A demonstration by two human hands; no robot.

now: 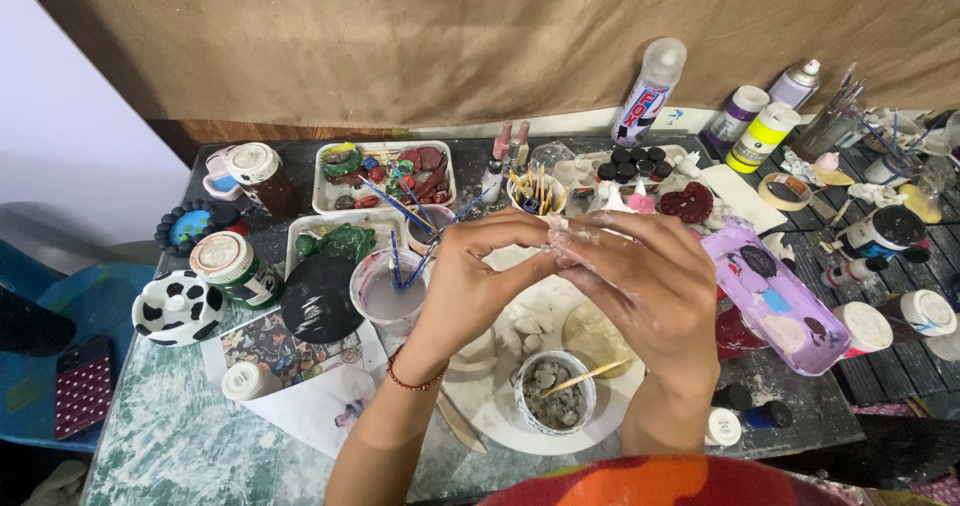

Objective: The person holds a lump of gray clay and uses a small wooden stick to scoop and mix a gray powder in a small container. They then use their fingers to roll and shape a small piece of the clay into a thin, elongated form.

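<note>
My left hand (478, 271) and my right hand (640, 281) meet above a round white plate (500, 406), fingertips pinched together on a small lump of white clay (556, 234). Both hands are smeared with white clay. A red bead bracelet sits on my left wrist. Below the hands, on the plate, stand a small white cup of grey paste (555, 394) with a wooden stick in it, a few white clay pieces (528, 323) and a pale yellow disc (593, 334).
A cup of cloudy water with brushes (388, 288) stands left of the hands, next to a black lid (321, 299). A purple paint palette (775, 296) lies to the right. Jars, paint bottles, trays of clay bits and a spray can crowd the table's back.
</note>
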